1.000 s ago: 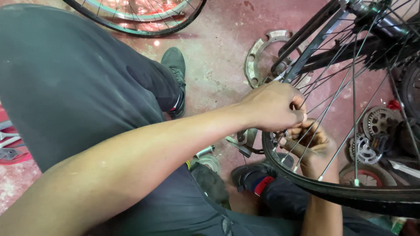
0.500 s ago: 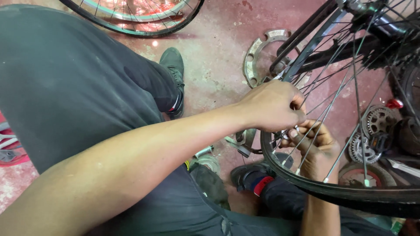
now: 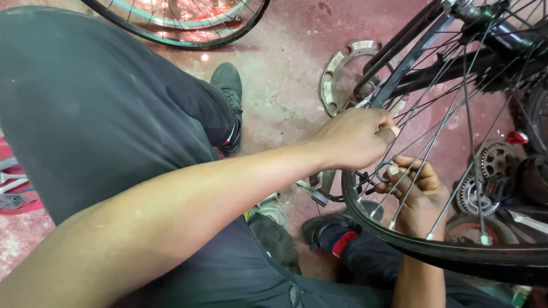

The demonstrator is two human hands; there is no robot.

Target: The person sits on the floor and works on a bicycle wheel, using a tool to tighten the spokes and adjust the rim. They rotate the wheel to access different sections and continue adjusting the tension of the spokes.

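Wheel: black-tyred spoked bicycle wheel [image 3: 456, 251] looked stiff and awkward; grip its rim.
Left hand [image 3: 354, 140]: you pinched a thin steel spoke [image 3: 399, 122].
Right hand [image 3: 416, 191]: curled among spokes, pinching something small.

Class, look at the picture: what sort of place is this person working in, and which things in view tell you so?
Most likely a bicycle repair workshop. A spoked bicycle wheel is being worked on by both hands, loose sprockets lie on the stained red floor, and a second wheel lies nearby.
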